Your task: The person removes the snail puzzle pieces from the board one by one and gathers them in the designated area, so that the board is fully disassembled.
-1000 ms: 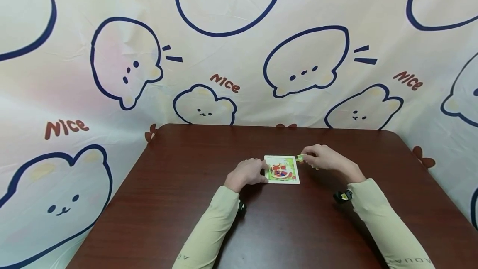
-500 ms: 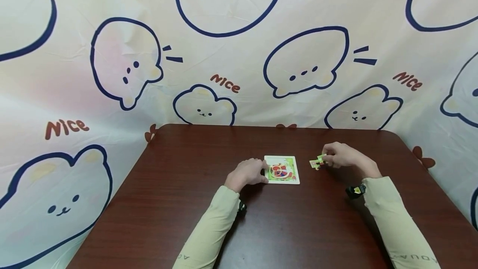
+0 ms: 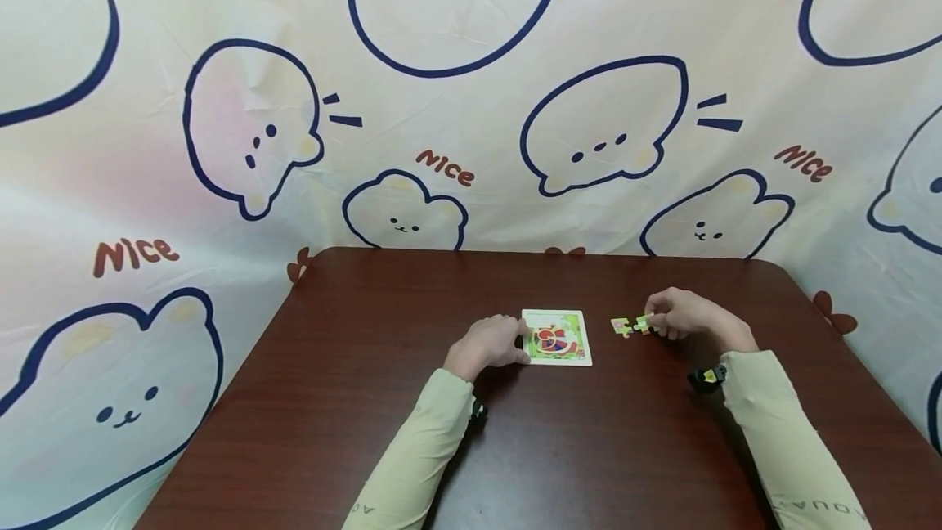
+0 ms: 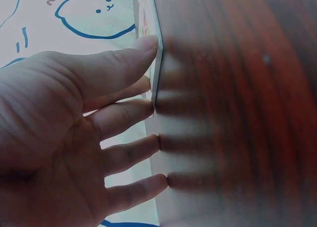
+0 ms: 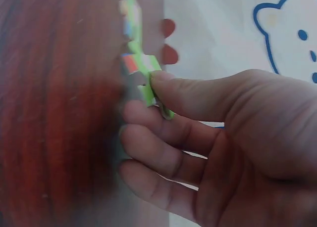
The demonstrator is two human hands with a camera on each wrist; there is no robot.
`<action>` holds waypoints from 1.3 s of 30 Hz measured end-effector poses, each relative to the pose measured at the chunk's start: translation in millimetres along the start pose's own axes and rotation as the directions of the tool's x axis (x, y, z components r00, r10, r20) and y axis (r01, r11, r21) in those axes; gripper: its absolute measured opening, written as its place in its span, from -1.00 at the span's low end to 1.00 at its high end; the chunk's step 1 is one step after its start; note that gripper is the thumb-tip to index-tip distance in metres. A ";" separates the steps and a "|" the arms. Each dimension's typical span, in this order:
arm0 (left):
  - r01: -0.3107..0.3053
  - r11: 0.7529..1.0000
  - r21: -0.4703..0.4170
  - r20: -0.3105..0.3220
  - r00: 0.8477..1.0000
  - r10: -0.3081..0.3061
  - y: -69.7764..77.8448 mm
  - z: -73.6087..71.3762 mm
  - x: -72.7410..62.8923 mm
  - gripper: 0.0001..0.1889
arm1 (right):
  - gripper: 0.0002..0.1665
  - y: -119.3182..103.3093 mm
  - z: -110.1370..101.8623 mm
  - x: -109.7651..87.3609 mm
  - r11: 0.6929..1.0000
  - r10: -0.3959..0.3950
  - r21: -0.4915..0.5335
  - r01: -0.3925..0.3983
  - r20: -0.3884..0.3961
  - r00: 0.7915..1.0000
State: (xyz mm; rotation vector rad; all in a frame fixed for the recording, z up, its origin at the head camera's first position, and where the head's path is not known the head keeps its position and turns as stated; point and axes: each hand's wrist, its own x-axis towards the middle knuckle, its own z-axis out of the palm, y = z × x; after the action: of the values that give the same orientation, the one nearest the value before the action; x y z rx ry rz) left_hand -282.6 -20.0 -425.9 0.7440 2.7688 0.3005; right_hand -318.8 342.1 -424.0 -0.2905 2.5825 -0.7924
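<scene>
A square puzzle board [image 3: 558, 339] with a white border and a colourful picture lies flat on the table. My left hand [image 3: 487, 345] rests at its left edge. In the left wrist view, the thumb [image 4: 143, 45] touches the board's face near the edge, and fairly straight fingers reach down to the tabletop. To the right of the board, my right hand [image 3: 688, 316] pinches a small green jigsaw piece [image 5: 147, 64] between thumb and forefinger, close over the table. Just left of it is a second jigsaw piece [image 3: 621, 327], green with a pinkish patch.
The brown wooden table [image 3: 574, 448] has rounded far corners. Behind it hangs a pale cloth [image 3: 493, 121] printed with blue-outlined cartoon animals, which also runs along both sides. A dark wrist camera [image 3: 708, 379] sits at the right sleeve's cuff.
My right hand has moved right, away from the board, with its jigsaw piece, then lowered slightly. The second piece, partly hidden before, now shows fully. My left hand stays at the board.
</scene>
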 end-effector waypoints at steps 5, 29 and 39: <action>-0.005 1.000 0.002 0.000 1.000 0.005 0.2 0.9 0.1 -0.53 | -0.86 3.8 2.6 3.3 0.996 0.077 -0.046 -0.079 -0.037 0.996; 0.003 1.000 0.021 -0.012 1.000 -0.003 1.2 0.0 -2.0 -0.54 | -0.70 -27.9 -1.9 -1.8 0.982 -0.002 -0.188 -0.032 -0.178 0.984; -0.013 1.000 0.016 -0.009 1.000 0.013 0.8 0.5 0.5 -0.55 | -0.64 -58.1 4.6 4.2 0.987 -0.074 -0.152 0.050 -0.153 0.985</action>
State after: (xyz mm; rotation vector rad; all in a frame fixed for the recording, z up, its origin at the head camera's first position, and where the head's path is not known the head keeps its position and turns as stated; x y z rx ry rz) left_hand -282.4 -19.0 -426.3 0.7671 2.7788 0.2859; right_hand -316.2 291.2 -395.5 -0.3678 2.7999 -0.6712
